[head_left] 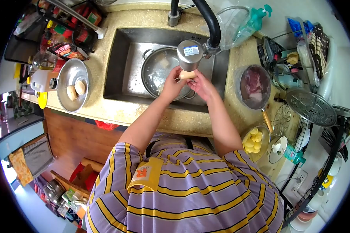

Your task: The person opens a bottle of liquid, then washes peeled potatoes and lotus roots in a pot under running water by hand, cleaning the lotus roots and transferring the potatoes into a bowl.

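Over the sink, my left hand and my right hand hold a pale, elongated root piece between them, fingers closed round its ends. It sits just below the metal faucet head, which partly hides it. Beneath my hands, a metal pot with loop handles stands in the sink, with water and a pale piece in it. On the counter to the left, a metal bowl holds two pale root pieces.
Right of the sink are a pan of raw meat, a bowl of peeled yellow pieces and a small white bowl. A teal bottle stands behind. Bottles and packets crowd the left back corner. A black rack edges the right.
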The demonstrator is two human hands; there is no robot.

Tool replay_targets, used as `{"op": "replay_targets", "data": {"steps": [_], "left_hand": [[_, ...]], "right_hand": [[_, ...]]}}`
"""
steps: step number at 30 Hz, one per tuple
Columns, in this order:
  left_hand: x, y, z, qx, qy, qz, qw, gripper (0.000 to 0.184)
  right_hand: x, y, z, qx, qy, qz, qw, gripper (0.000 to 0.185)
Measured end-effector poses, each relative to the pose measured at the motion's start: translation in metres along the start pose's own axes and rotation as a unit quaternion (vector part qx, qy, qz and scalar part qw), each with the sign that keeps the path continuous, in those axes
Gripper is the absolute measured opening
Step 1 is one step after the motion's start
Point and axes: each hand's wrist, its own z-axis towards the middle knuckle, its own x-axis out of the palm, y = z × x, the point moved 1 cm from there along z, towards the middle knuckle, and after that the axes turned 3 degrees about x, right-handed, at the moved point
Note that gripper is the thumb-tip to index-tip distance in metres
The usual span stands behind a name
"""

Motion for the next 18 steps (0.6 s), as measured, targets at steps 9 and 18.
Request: {"op": "replay_targets", "data": {"steps": [9, 18], "left_hand": [[0.008, 0.009, 0.011, -0.246, -0.054, -0.179, 0.951, 0.041], [0.013, -0.01, 0.009, -0.164, 0.011, -0.014, 0.986, 0.057]], "right_hand": [[0.004, 0.0, -0.011, -0.029, -0.071, -0.195, 0.978, 0.046], [-0.019, -0.003, -0.002, 0.002, 0.013, -0.011, 1.0, 0.046]]}}
